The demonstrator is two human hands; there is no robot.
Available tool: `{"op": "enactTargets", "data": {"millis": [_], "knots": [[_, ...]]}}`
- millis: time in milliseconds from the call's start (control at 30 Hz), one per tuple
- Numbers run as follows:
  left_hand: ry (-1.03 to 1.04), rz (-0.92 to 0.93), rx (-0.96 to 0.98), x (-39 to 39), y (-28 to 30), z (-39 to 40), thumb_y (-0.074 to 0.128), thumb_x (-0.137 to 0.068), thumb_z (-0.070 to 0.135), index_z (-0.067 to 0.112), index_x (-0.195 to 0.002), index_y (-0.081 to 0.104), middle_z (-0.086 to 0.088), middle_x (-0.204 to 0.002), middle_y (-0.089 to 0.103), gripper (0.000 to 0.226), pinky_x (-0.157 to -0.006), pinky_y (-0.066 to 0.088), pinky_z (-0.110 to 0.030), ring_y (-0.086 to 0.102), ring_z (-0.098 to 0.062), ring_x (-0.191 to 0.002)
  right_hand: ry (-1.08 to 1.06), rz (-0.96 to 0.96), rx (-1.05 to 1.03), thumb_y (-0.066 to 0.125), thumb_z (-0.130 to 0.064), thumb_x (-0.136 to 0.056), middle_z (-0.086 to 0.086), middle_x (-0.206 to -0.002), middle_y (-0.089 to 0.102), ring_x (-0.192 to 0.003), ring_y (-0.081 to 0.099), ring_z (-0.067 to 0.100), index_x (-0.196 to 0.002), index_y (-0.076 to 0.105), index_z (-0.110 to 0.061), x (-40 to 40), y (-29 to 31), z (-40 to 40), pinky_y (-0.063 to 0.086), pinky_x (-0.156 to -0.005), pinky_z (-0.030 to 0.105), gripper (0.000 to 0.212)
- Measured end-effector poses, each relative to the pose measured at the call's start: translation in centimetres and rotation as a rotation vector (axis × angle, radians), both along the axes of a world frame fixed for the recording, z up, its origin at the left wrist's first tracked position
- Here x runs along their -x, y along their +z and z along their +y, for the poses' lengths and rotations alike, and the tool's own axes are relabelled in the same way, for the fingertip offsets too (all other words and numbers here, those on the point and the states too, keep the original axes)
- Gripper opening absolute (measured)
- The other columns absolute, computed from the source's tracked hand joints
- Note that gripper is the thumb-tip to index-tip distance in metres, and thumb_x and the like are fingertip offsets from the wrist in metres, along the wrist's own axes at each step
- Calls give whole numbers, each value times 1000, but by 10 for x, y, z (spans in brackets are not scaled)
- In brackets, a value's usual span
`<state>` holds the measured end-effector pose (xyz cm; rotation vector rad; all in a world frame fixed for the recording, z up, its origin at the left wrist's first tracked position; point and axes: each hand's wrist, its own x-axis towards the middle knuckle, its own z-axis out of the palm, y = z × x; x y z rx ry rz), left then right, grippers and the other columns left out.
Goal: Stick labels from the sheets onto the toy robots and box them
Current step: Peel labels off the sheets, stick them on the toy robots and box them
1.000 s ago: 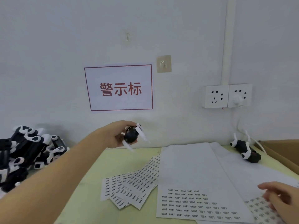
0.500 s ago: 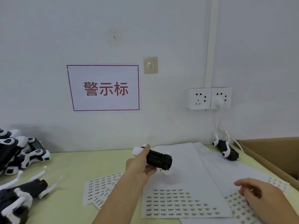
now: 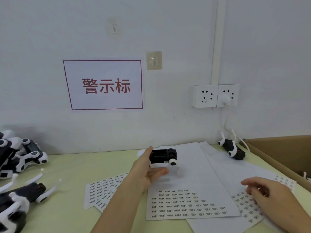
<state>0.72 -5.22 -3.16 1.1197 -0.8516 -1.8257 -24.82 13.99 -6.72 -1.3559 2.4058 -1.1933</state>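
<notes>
Where visible, box [image 3: 284,153] nearly bare.

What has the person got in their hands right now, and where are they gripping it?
The left hand holds a black-and-white toy robot by its left end, between thumb and fingers. The right hand holds nothing visible; it is over a label sheet.

A black-and-white plastic toy robot [image 3: 162,158] lies sideways in the air above a large white label sheet [image 3: 190,195] that lies flat on the desk. Another such robot [image 3: 233,149] lies near the brown cardboard box [image 3: 282,153]. More robots [image 3: 20,165] are heaped at the left; fanned smaller label sheets [image 3: 104,190] lie between.
</notes>
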Motion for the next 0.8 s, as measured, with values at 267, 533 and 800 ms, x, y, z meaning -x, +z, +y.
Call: {"op": "enactTargets", "data": {"millis": [267, 533, 800], "knots": [[-72, -59, 86, -4, 5, -3, 61, -98, 23, 6, -101, 54, -34, -86, 71, 19, -48, 59, -29, 74, -38, -64, 4, 24, 19, 63, 0, -91, -1, -71, 73, -68, 66, 17, -81, 73, -33, 0, -1, -1, 52, -64, 28, 36], [-33, -314, 208, -12, 0, -11, 64, -96, 36, 5, -105, 55, -17, -73, 75, 33, -40, 47, -22, 61, -19, -42, 8, 64, 28, 62, -1, -91, 0, -72, 73, -70, 67, 17, -84, 72, -34, 2, -2, 0, 53, -68, 32, 36], [-174, -455, 348, 16, 15, 13, 71, -88, 43, 1, -98, 66, -7, -55, 67, 44, -39, 36, -18, 53, -14, -38, 259, -18, 203, 63, -46, -84, -30, -119, 58, -107, 53, -13, -127, 49, -53, -18, 1, -8, 50, -78, 20, 46]]}}
